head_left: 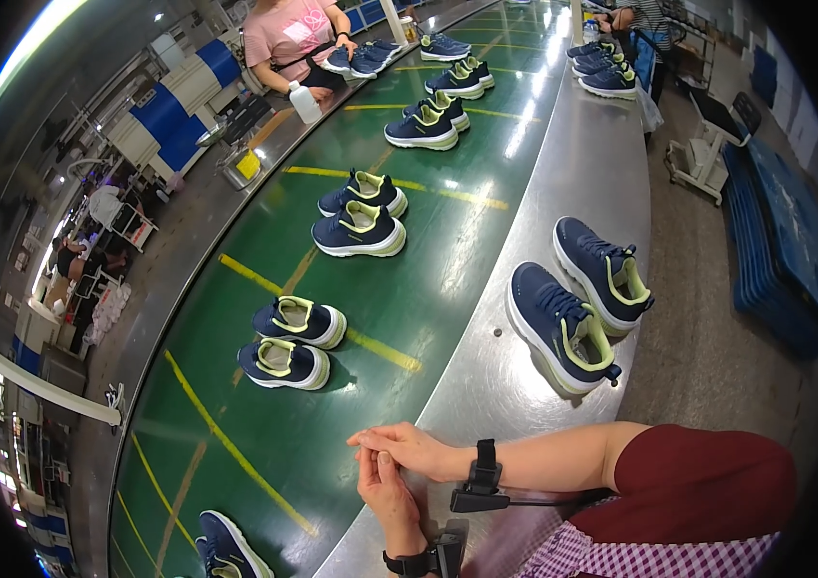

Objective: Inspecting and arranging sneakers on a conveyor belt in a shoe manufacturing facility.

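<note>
My right hand [414, 450] reaches in from the right and meets my left hand [391, 489], which rises from the lower edge. Their fingers are closed against each other, and no object shows in either hand. Both are over the near edge of the green conveyor belt [447, 246], beside the metal ledge [486, 385]. On this ledge, to the right of my hands, stand two navy sneakers with lime lining, a nearer sneaker [551, 323] and a farther sneaker [594, 262]. Another pair lies on the belt ahead: a front sneaker [269, 371] and a back sneaker [317, 328].
Farther along the belt come more navy sneakers [363, 236]. A single sneaker [228, 544] is at the lower left. Across the belt a person in a pink shirt [288, 34] handles shoes near a white bottle [304, 101]. Blue crates [775, 250] are stacked at the right.
</note>
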{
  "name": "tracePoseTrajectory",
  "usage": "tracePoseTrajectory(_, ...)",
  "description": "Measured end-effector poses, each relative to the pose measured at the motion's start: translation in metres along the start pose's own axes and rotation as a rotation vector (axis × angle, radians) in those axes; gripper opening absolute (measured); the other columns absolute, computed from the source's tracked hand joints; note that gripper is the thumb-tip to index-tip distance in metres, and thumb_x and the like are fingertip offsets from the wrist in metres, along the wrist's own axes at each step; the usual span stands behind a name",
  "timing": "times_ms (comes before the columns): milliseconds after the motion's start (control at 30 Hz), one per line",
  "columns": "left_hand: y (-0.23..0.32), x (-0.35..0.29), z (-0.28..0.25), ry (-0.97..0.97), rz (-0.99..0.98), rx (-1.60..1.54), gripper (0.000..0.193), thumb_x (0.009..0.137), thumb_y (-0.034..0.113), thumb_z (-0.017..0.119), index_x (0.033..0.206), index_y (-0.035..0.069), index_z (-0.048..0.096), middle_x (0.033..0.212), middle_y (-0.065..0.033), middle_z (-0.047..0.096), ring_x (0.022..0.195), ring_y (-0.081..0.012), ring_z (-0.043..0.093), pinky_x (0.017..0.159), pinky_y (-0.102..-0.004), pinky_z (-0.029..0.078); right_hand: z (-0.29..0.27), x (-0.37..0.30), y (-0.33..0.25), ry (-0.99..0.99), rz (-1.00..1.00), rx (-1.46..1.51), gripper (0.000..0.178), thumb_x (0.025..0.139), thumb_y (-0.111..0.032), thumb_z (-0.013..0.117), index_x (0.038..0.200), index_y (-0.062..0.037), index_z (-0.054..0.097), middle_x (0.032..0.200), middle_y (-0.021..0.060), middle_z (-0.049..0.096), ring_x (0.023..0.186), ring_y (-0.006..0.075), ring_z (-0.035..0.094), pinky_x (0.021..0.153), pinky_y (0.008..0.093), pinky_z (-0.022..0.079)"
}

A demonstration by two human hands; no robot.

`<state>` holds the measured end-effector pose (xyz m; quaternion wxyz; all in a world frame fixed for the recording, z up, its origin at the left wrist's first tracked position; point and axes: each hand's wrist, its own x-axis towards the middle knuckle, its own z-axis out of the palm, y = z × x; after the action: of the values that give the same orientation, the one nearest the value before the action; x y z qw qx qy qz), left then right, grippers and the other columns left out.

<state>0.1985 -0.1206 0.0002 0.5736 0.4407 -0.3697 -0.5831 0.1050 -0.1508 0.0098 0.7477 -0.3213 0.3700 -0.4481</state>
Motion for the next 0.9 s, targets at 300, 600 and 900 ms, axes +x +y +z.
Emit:
tracePoseTrajectory(300,-0.0015,0.0014,-0.0019,-0.005,0.004,-0.017,0.037,0.097,0.010,0.049,0.129,-0.007,0.044,0.124,-0.0108,0.052,0.112,-0.0183,0.054,0.095,-0.0290,0.045,0.0001,-0.0006,-0.0018,0.002,0.009,0.001,0.042,0.097,-0.037,0.048,0.117,-0.0017,0.061,0.101,0.0038,0.061,0.095,0.0098,0.054,0.085,0.0239,0.043)
tracePoseTrajectory(600,0.0004,0.0008,-0.0015,-0.004,-0.007,-0.026,0.038,0.096,0.012,0.050,0.129,-0.007,0.044,0.123,-0.0097,0.050,0.111,-0.0175,0.053,0.095,-0.0283,0.046,0.0002,-0.0011,-0.0039,-0.006,0.016,-0.024,0.038,0.098,-0.032,0.047,0.121,-0.0032,0.058,0.108,0.0112,0.062,0.103,0.0149,0.055,0.090,0.0281,0.043)
tracePoseTrajectory(900,-0.0002,0.0013,-0.0019,-0.010,0.003,-0.017,0.040,0.096,0.012,0.051,0.130,-0.006,0.043,0.123,-0.0084,0.050,0.112,-0.0176,0.053,0.096,-0.0282,0.045,0.0003,0.0007,0.0005,0.003,-0.004,0.003,0.041,0.097,-0.035,0.049,0.118,-0.0013,0.061,0.105,0.0049,0.063,0.098,0.0106,0.054,0.087,0.0246,0.043)
